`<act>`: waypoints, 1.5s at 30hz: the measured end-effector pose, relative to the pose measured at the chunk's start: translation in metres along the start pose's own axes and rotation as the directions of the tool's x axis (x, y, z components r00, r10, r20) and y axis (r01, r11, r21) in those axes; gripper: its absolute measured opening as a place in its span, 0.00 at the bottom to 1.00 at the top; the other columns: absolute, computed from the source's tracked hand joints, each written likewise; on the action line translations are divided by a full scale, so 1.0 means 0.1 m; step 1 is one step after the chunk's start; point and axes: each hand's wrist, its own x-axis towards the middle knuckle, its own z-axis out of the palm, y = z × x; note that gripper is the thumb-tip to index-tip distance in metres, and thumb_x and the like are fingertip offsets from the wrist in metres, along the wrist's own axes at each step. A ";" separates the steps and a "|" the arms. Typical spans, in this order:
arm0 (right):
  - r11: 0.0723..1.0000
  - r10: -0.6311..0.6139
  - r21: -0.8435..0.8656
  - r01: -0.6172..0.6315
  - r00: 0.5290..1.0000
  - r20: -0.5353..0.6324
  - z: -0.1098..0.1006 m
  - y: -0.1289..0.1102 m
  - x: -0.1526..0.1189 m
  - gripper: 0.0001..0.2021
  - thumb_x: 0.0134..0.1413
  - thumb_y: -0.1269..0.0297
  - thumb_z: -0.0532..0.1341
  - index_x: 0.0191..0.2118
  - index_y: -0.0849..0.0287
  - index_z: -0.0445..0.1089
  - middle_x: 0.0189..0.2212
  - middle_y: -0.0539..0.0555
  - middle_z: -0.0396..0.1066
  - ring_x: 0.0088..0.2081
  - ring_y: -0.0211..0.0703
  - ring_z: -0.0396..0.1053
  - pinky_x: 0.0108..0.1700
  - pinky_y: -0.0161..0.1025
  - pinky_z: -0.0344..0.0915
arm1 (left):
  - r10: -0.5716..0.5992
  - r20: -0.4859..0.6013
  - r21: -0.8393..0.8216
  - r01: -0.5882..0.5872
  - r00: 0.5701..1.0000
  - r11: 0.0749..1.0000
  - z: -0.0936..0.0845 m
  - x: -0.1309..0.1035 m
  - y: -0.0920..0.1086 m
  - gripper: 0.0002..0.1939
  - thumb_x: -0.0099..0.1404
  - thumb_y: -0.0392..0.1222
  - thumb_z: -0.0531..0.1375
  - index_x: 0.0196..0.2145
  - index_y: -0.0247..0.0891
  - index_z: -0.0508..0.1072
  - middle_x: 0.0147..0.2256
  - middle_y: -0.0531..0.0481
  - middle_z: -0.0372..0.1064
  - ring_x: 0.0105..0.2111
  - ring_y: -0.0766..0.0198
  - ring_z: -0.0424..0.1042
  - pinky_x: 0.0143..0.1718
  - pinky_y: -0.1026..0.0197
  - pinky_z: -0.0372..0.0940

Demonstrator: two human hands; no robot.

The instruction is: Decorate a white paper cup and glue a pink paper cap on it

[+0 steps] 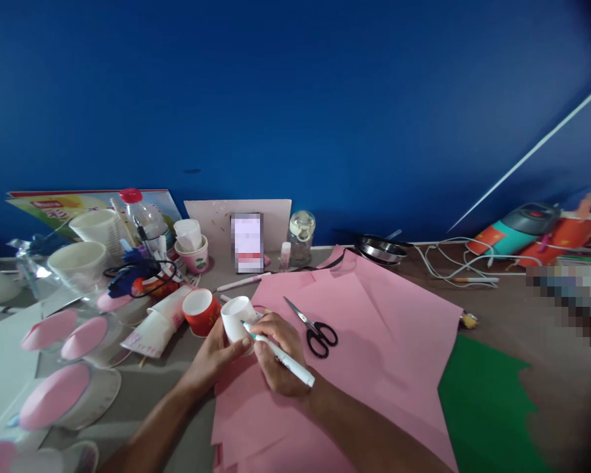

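I see my left hand (215, 355) curled around a small white paper cup (237, 316), fingers clamped on its near side and thumb up along the wall, so the cup is tipped with its open mouth facing away from me. My right hand (280, 355) is closed in a writing grip on a white marker pen (280, 355); the pen's tip touches the cup's side, just beside my left thumb, and its barrel runs back and to the right over my knuckles. Both hands sit above the near-left edge of a large pink paper sheet (374, 341) spread on the table (502, 309). Just to the right of my right hand, black-handled scissors (315, 328) lie on the pink sheet, blades shut as far as I can tell. Just left of my left hand stands a red paper cup (201, 311) with a white inside, and beside that a sleeve of stacked white cups (156, 323) lies on its side; its print is too small to read. Farther left lie paper plates with pink ovals (59, 394). Beyond my hands a phone (247, 242) stands upright, its screen blurred. A printed board (79, 205) leans on the blue wall far left; its label shows red and yellow, the lettering not legible. A green sheet (482, 407) lies to the right of the pink one.
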 end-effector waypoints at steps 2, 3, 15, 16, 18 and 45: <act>1.000 0.009 0.016 -0.008 1.000 -0.014 0.00 0.01 -0.01 0.08 0.58 0.68 0.55 0.41 0.55 0.68 0.30 0.55 0.71 0.32 0.45 0.70 0.37 0.44 0.70 | 0.001 0.002 0.000 -0.001 1.000 1.000 -0.01 0.00 -0.02 0.30 0.56 0.59 0.66 0.49 0.36 0.72 0.44 0.43 0.71 0.44 0.50 0.68 0.46 0.55 0.63; 1.000 0.017 0.023 -0.017 1.000 -0.022 0.00 0.01 -0.01 0.08 0.58 0.68 0.55 0.41 0.56 0.68 0.31 0.55 0.71 0.32 0.45 0.70 0.37 0.43 0.70 | 0.000 0.001 -0.001 0.000 1.000 1.000 -0.01 0.00 -0.02 0.30 0.56 0.59 0.66 0.49 0.36 0.72 0.44 0.43 0.71 0.44 0.50 0.67 0.46 0.55 0.63; 0.968 0.248 0.051 -0.245 0.966 -0.076 -0.05 0.02 0.01 0.07 0.60 0.65 0.55 0.37 0.57 0.70 0.31 0.54 0.72 0.33 0.43 0.71 0.35 0.38 0.69 | -0.045 0.002 -0.062 0.045 0.999 0.997 -0.01 0.00 -0.03 0.34 0.54 0.59 0.67 0.53 0.37 0.70 0.47 0.42 0.70 0.46 0.48 0.68 0.45 0.55 0.64; 0.967 0.253 0.056 -0.249 0.964 -0.081 -0.05 0.02 0.02 0.07 0.61 0.65 0.55 0.37 0.57 0.69 0.31 0.53 0.71 0.33 0.42 0.71 0.34 0.37 0.69 | -0.053 0.002 -0.068 0.053 0.999 0.996 -0.01 0.00 -0.03 0.34 0.54 0.59 0.67 0.53 0.37 0.70 0.47 0.42 0.70 0.46 0.48 0.68 0.45 0.55 0.64; 0.968 0.247 0.063 -0.242 0.965 -0.087 -0.05 0.01 0.02 0.07 0.61 0.64 0.55 0.37 0.58 0.69 0.31 0.53 0.71 0.32 0.41 0.71 0.33 0.37 0.68 | -0.057 -0.005 -0.064 0.056 0.998 0.996 -0.01 -0.01 -0.02 0.34 0.54 0.59 0.67 0.53 0.37 0.70 0.46 0.42 0.71 0.46 0.48 0.68 0.45 0.55 0.64; 0.989 0.126 0.081 -0.120 0.990 -0.071 -0.01 0.02 -0.01 0.07 0.59 0.68 0.55 0.41 0.58 0.69 0.33 0.55 0.70 0.35 0.45 0.71 0.38 0.41 0.69 | -0.032 0.009 -0.035 0.032 0.999 0.999 -0.02 0.00 -0.04 0.36 0.55 0.58 0.67 0.56 0.37 0.68 0.47 0.41 0.71 0.48 0.46 0.67 0.49 0.53 0.63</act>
